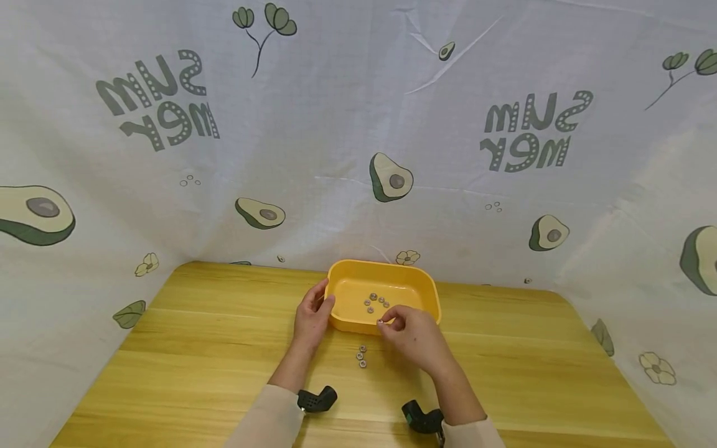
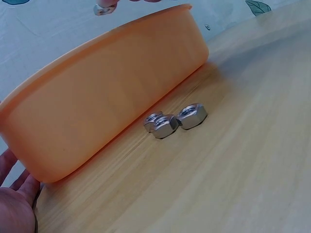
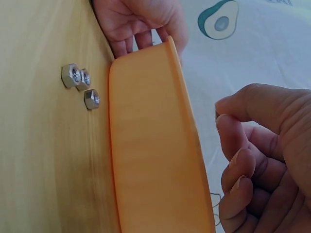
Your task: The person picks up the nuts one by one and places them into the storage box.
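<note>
My right hand [image 1: 417, 339] is over the near wall of a yellow plastic tray [image 1: 347, 325], pinching a small metal hex nut [image 2: 104, 9] between thumb and index finger, above the rim. At the tray's left end, my left hand [image 1: 312, 318] holds the wall, thumb at the rim and fingers against the outside. Inside the tray lie several loose nuts [image 1: 373, 297]. Three more hex nuts [image 1: 360, 356] sit close together on the table in front of the tray, between the two forearms.
The wooden table [image 1: 224, 348] carries everything. Just behind the tray hangs a pale curtain [image 1: 336, 124] printed with avocados, and it also runs along both sides. A black wrist device [image 1: 317, 399] is on the left wrist, another black device [image 1: 422, 418] on the right.
</note>
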The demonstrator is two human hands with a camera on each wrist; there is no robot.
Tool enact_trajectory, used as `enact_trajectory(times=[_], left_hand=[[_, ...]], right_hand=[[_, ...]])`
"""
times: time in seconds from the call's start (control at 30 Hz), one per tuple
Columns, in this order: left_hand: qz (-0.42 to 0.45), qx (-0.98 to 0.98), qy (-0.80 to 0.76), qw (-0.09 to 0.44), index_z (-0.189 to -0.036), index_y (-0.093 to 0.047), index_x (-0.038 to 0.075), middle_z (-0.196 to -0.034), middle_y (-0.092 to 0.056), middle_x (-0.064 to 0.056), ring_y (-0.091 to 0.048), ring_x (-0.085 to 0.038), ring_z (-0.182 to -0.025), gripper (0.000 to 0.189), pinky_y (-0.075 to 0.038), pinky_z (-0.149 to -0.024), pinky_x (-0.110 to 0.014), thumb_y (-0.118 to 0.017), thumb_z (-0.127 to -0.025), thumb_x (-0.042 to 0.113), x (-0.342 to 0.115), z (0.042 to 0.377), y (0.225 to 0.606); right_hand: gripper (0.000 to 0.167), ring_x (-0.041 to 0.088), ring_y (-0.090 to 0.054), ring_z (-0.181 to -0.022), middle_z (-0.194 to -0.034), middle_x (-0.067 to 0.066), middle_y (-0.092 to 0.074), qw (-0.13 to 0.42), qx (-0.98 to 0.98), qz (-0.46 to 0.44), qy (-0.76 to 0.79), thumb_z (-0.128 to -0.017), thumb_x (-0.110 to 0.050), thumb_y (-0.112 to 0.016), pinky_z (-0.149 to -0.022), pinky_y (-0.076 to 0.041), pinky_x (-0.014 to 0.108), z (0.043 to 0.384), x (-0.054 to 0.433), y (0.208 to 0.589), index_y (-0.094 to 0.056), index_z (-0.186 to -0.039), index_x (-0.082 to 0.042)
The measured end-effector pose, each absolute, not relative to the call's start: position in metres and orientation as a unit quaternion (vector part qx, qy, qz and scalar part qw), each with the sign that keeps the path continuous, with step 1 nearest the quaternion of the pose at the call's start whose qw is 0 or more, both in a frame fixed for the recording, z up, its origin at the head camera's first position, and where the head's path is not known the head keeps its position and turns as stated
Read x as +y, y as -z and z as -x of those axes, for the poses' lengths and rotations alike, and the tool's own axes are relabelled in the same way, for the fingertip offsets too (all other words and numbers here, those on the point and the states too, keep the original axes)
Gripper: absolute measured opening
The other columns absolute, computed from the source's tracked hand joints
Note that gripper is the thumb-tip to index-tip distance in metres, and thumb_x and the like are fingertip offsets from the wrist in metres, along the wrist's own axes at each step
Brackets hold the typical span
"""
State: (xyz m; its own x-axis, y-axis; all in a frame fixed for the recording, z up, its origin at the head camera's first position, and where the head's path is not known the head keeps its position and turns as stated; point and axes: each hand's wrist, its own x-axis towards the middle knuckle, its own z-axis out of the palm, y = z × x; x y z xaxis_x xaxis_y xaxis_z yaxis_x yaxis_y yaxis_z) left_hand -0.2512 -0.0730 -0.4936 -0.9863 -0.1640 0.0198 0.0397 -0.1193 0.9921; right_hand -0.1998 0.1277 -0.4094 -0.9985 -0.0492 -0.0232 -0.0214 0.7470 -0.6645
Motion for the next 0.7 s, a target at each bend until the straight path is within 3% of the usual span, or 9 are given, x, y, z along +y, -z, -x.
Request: enact_trajectory(times=[0.7], left_hand=[[-0.047, -0.664, 0.744, 0.06, -0.146, -0.055, 0.01, -0.151, -0.054, -0.017, -0.051, -0.036, -0.14, 0.045, -0.044, -0.116, -0.05, -0.06, -0.102, 0.015, -0.075, 0.252, 0.495]], right_hand=[[0.013, 0.016, -0.052, -0.058, -0.075, 0.001, -0.063, 0.017, 0.956, 0.069, 0.285, -0.091, -0.026, -0.076, -0.052, -0.043, 0.026, 0.256, 0.132, 0.409, -0.071, -0.093, -0.014]])
